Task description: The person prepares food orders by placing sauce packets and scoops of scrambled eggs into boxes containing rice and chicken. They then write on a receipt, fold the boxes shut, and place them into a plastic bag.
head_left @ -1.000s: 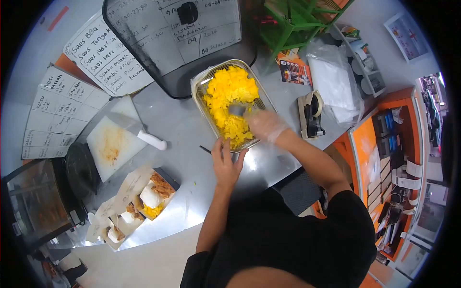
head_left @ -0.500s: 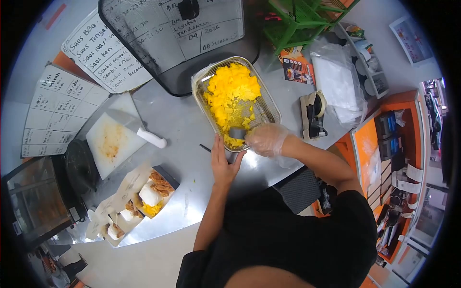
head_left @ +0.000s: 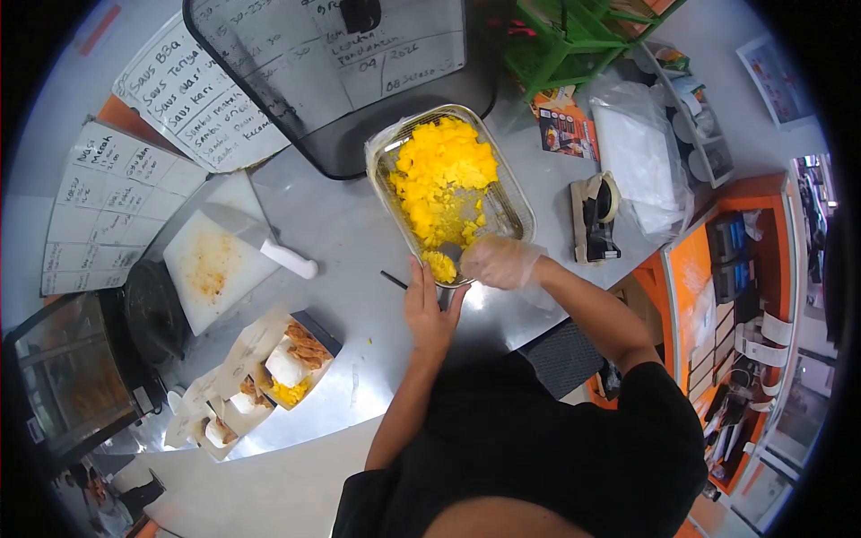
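Observation:
A rectangular metal mesh tray [head_left: 522, 193] lies on the steel counter, with crumbled yellow food resembling scrambled egg [head_left: 444, 166] heaped at its far end and a smaller amount at the near end. My right hand [head_left: 499, 262], in a clear plastic glove, is closed around a small grey scoop [head_left: 451, 252] dipped into the near-end egg. The scoop's handle is hidden in the glove. My bare left hand [head_left: 429, 312] grips the tray's near rim, its fingers on the left side and the thumb at the corner.
On the left, a knife [head_left: 285, 258] rests on a stained cutting board [head_left: 211, 255]. Paper food boxes [head_left: 309, 381] with rice, fried meat and egg stand at the front left. A tape dispenser [head_left: 594, 220], plastic bags [head_left: 632, 161] and a green rack [head_left: 569, 45] are on the right.
The scoop has tilted and sunk lower into the egg at the tray's near end. My left hand still holds the rim. The whole view has shifted slightly.

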Tool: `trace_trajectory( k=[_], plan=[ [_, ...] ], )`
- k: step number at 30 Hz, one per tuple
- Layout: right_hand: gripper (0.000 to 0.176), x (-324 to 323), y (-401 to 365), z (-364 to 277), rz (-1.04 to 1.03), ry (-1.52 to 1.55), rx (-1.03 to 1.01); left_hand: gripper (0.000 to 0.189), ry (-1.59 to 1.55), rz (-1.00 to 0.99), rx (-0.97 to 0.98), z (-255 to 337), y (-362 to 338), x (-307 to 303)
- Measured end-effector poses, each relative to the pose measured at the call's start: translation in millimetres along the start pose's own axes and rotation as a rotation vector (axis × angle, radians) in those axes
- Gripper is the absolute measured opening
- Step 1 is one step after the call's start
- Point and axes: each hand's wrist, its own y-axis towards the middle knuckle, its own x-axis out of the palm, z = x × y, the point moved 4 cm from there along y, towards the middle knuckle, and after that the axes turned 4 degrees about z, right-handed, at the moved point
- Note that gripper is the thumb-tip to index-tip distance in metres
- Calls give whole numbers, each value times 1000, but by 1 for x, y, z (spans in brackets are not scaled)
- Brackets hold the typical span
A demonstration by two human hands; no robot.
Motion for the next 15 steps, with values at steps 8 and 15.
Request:
trace_trajectory(
  k=[8, 15],
  plan=[
    [31, -19, -15, 29, -123, 1066, 853, 82, -21, -15, -50, 5, 4, -4],
    [34, -40, -18, 45, -107, 877, 427, 78, -16, -145, -104, 13, 12, -3]
  ],
)
